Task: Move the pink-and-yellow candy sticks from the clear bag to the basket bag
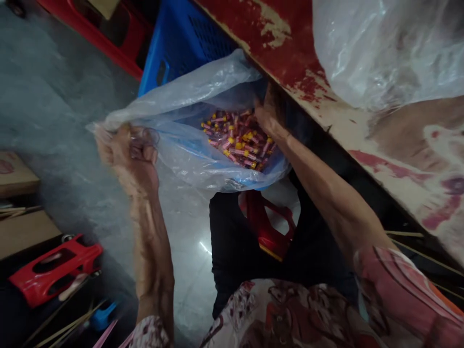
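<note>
A large clear plastic bag [195, 92] hangs wide open in front of me, its lower part inside a blue crate. Many small pink tubes with yellow caps [239, 140] lie heaped in it. My left hand [128, 147] is closed on the gathered left end of the bag, where some clear plastic shows over the fingers. My right hand [268, 116] reaches into the bag's right side, beside the heap of tubes. Shadow and blur hide most of its fingers, so what they hold does not show.
The blue crate [177, 38] stands behind the bag, against a worn red table [290, 63]. Another clear bag [391, 53] rests on that table. Red stools [58, 270] stand at lower left and between my legs. Cardboard boxes [27, 234] are at the left edge.
</note>
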Available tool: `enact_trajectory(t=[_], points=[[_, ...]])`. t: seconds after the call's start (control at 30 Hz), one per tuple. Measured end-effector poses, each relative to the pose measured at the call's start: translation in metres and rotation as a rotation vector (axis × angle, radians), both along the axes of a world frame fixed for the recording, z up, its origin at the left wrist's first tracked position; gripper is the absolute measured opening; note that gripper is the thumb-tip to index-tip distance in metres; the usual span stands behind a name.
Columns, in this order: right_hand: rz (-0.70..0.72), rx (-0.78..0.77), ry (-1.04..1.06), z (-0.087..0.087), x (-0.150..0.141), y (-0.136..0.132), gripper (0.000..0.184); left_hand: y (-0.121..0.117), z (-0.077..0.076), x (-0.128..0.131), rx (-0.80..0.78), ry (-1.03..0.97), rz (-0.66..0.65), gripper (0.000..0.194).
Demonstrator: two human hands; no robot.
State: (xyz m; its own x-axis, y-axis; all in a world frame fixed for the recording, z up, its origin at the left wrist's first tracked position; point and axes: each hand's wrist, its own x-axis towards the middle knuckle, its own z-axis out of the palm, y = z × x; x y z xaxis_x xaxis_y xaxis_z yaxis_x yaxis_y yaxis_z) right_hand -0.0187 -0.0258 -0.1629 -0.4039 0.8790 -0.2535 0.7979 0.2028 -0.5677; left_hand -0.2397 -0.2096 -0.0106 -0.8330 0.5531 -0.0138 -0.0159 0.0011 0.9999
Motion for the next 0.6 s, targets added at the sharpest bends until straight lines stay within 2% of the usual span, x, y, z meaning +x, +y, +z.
enact_trajectory(t=[0.07, 0.13, 0.2, 0.27, 0.37, 0.47, 0.6], points=[[0.086, 0.002, 0.0, 0.003, 0.011, -0.016, 0.067, -0.001, -0.003, 0.003, -0.011, -0.002, 0.02, 0.028], [0.263, -0.04, -0.061, 0.011, 0.022, -0.043, 0.072, -0.007, -0.007, 0.008, -0.001, 0.011, 0.036, 0.026], [0.469, -0.093, -0.147, 0.017, 0.031, -0.073, 0.071, -0.017, -0.011, 0.015, -0.009, 0.021, 0.048, 0.038], [0.595, -0.134, -0.174, 0.018, 0.036, -0.099, 0.072, -0.027, -0.013, 0.023, -0.025, 0.01, 0.066, 0.05], [0.678, -0.153, -0.129, 0.016, 0.035, -0.116, 0.076, -0.044, -0.012, 0.037, -0.038, -0.04, 0.12, 0.044], [0.73, -0.168, -0.097, 0.018, 0.027, -0.114, 0.073, -0.06, -0.011, 0.055, -0.046, -0.031, 0.178, 0.053], [0.621, -0.19, -0.202, 0.033, 0.018, -0.107, 0.069, -0.08, -0.011, 0.085, -0.089, 0.06, 0.169, 0.039]])
